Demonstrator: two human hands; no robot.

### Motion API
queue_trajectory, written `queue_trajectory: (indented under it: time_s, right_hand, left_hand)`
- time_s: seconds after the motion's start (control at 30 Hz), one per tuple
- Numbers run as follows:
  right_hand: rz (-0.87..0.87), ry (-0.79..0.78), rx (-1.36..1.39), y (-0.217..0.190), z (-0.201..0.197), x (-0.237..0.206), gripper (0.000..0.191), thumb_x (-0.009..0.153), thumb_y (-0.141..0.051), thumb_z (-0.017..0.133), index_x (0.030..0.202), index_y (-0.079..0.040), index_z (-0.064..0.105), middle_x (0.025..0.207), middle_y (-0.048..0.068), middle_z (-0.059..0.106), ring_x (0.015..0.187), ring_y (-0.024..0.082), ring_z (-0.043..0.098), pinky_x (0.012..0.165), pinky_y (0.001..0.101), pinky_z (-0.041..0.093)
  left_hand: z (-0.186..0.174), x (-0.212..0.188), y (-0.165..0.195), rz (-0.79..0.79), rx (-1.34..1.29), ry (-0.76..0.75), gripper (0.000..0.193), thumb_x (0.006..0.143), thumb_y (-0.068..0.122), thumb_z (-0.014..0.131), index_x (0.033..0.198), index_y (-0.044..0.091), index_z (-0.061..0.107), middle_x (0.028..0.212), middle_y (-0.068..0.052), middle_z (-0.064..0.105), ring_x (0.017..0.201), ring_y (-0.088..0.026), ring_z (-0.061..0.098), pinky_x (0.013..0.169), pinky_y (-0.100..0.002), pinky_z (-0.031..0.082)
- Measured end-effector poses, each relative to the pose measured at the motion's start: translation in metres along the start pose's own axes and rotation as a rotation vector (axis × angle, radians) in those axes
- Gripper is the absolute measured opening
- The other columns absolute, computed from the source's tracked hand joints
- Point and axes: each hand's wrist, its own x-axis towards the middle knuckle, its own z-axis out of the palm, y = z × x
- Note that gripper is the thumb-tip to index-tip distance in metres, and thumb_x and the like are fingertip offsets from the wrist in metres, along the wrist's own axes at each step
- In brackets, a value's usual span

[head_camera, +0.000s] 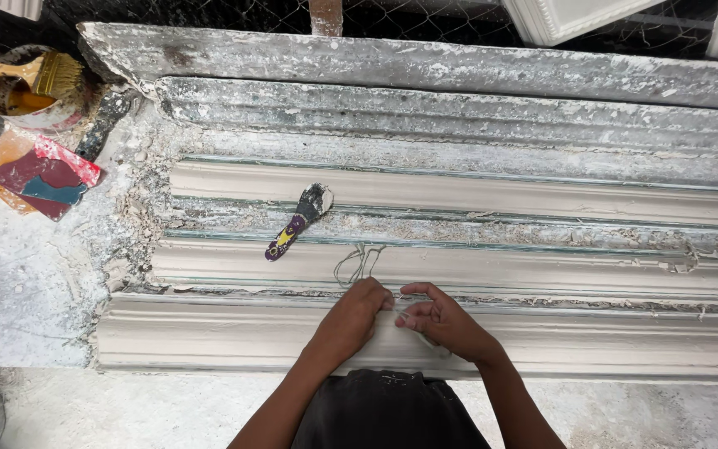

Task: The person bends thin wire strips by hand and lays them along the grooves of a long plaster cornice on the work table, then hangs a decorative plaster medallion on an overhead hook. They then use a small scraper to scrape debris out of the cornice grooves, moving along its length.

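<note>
Left hand point(352, 314) and right hand point(442, 320) pinch closed on a thin fibre strand point(357, 264), apparently looping just beyond the fingertips across the wet plaster moulding point(542, 333). Risk: tugging could tear the strand free or gouge the soft surface beneath the grip.

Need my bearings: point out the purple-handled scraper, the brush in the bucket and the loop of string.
Purple-handled scraper point(297, 223), head view, mid handle.
Brush point(58, 75), head view, bristles.
Loop of string point(357, 264), head view, strands above the hands.

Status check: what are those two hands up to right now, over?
Left hand and right hand both pinching thin fibre strands on the plaster cornice moulding. Scraper lies apart, further up. Nothing blocking.
</note>
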Motion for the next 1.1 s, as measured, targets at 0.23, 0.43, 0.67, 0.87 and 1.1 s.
queue_trajectory:
  time_s: [0.23, 0.43, 0.67, 0.87, 1.1]
  right_hand:
    - [-0.115, 0.322, 0.438, 0.01, -0.013, 0.005, 0.045, 0.101, -0.013, 0.049, 0.144, 0.0, 0.047, 0.132, 0.021, 0.068, 0.101, 0.026, 0.067, 0.085, 0.0405, 0.056]
    - [-0.166, 0.313, 0.019, 0.028, 0.039, 0.019, 0.033, 0.104, -0.02, 0.047, 0.125, 0.0, 0.064, 0.148, 0.011, 0.057, 0.124, 0.021, 0.063, 0.108, 0.0359, 0.048]
    - [-0.386, 0.401, 0.17, 0.026, 0.043, 0.027, 0.037, 0.108, -0.027, 0.055, 0.109, 0.006, 0.072, 0.134, 0.015, 0.072, 0.114, 0.018, 0.068, 0.102, 0.0355, 0.053]
    - [-0.298, 0.537, 0.118, 0.032, 0.029, 0.026, 0.035, 0.105, -0.025, 0.056, 0.122, 0.0, 0.072, 0.11, 0.013, 0.077, 0.103, 0.014, 0.07, 0.097, 0.0308, 0.054]
    - [-0.229, 0.457, 0.042, 0.025, 0.013, 0.019, 0.035, 0.102, -0.026, 0.06, 0.115, 0.004, 0.073, 0.106, 0.003, 0.077, 0.092, 0.01, 0.066, 0.091, 0.0294, 0.054]
  left_hand:
    - [0.017, -0.004, 0.0, -0.195, -0.038, 0.22, 0.007, 0.098, -0.002, 0.053, 0.105, 0.0, 0.055, 0.104, -0.017, 0.056, 0.093, -0.036, 0.06, 0.081, -0.044, 0.049]
    - [0.049, 0.0, 0.015, -0.211, -0.213, 0.287, 0.014, 0.107, 0.01, 0.047, 0.111, 0.0, 0.056, 0.106, -0.018, 0.056, 0.095, -0.037, 0.062, 0.08, -0.045, 0.051]
    - [0.052, -0.003, 0.018, -0.224, -0.125, 0.263, 0.011, 0.104, 0.01, 0.053, 0.11, 0.001, 0.057, 0.105, -0.018, 0.056, 0.091, -0.038, 0.061, 0.075, -0.046, 0.05]
    - [0.05, -0.003, 0.017, -0.089, 0.016, 0.214, 0.009, 0.099, 0.007, 0.06, 0.106, 0.002, 0.06, 0.097, -0.016, 0.058, 0.088, -0.037, 0.059, 0.073, -0.047, 0.048]
    - [0.043, -0.001, 0.024, 0.057, 0.241, 0.172, 0.014, 0.094, 0.009, 0.069, 0.098, 0.001, 0.058, 0.092, -0.015, 0.055, 0.082, -0.033, 0.058, 0.071, -0.045, 0.047]
